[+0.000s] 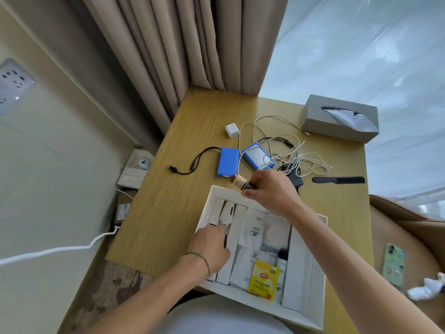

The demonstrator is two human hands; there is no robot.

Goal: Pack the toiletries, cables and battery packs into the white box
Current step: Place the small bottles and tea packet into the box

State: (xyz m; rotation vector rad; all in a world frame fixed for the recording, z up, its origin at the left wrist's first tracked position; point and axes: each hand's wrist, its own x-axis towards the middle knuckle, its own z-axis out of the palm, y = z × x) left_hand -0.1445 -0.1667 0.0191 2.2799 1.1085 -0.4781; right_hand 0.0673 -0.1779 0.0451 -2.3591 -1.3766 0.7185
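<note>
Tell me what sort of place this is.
Probably a hotel room. A small wooden desk stands against heavy beige curtains, with a grey tissue box on it, and the white box holds single-use toiletry packets and a Lipton tea bag, as hotels supply.

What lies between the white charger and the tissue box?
In the head view, loops of white cable lie on the table between the charger and the tissue box.
</note>
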